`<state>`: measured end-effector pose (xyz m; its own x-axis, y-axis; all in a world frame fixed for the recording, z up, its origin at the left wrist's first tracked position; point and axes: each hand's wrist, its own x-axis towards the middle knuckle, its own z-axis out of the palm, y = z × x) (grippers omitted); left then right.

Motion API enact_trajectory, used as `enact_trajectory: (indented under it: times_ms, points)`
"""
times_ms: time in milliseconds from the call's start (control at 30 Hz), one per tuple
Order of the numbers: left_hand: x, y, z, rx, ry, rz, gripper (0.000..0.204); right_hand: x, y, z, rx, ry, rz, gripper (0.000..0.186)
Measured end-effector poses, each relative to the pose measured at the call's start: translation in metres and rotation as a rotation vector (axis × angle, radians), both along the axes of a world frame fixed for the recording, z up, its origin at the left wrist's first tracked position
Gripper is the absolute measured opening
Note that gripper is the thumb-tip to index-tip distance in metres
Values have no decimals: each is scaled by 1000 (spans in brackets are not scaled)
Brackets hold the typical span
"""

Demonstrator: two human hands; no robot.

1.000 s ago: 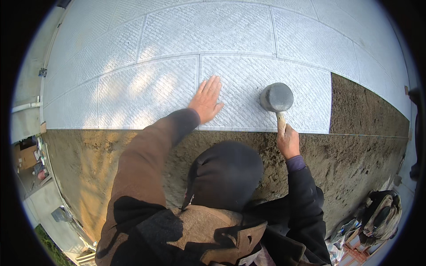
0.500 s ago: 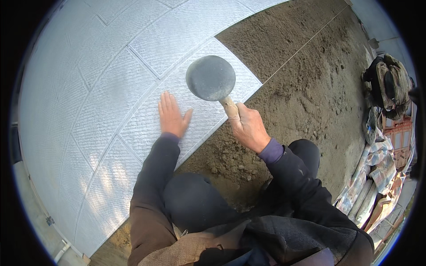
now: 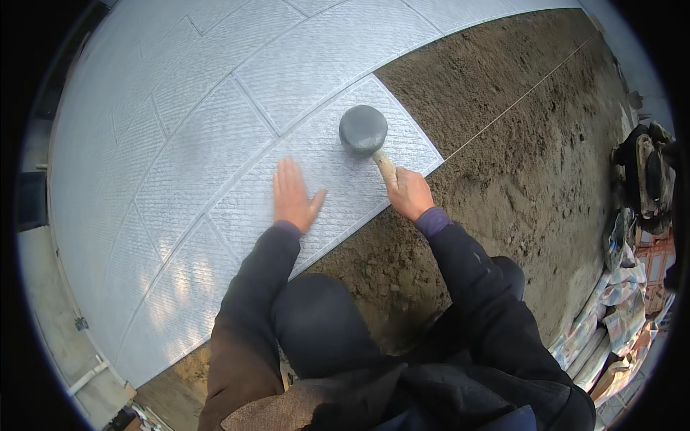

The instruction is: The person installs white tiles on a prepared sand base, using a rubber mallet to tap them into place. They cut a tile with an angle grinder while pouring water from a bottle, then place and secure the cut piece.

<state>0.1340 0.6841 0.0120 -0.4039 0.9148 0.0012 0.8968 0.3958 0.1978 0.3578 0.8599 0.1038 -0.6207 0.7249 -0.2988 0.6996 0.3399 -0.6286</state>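
Observation:
My left hand (image 3: 293,195) lies flat, fingers apart, on a grey ribbed paving slab (image 3: 316,179) at the edge of the laid paving. My right hand (image 3: 410,192) grips the wooden handle of a rubber mallet (image 3: 363,131). The mallet's dark grey round head rests on or just above the same slab, to the right of my left hand. My knee (image 3: 316,323) in dark trousers is down on the sand just below the slab.
Bare raked sand (image 3: 517,144) stretches to the right of the slabs, crossed by a taut string line (image 3: 517,108). Stacked sacks (image 3: 611,323) and a pile of gear (image 3: 647,172) lie along the right edge. A pipe (image 3: 90,373) runs at lower left.
The mallet head has come down from a raised position toward the slab. My view has shifted, and my left hand stays flat on the slab.

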Motion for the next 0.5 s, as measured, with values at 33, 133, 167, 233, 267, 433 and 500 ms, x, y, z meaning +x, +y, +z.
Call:
enact_trajectory:
  times_ms: [33,133,167,233,267,433,500]
  points:
    - [-2,1,0,50,28,-13,95,-6,5,1,47,73,11,64]
    - [-2,1,-3,56,4,2,95,-3,-5,5,31,25,-18,62]
    - [-1,0,-3,45,7,7,95,0,-12,7,81,166,1,57]
    - [-1,1,-5,48,25,3,96,-2,-19,6,96,199,-30,49]
    - [-1,3,-6,45,19,3,96,-6,-17,3,66,54,20,49]
    - [-2,4,-9,52,3,14,95,-9,-18,-15,5,84,22,62]
    - [-2,3,-10,68,17,16,95,-4,-30,-22,10,122,4,60]
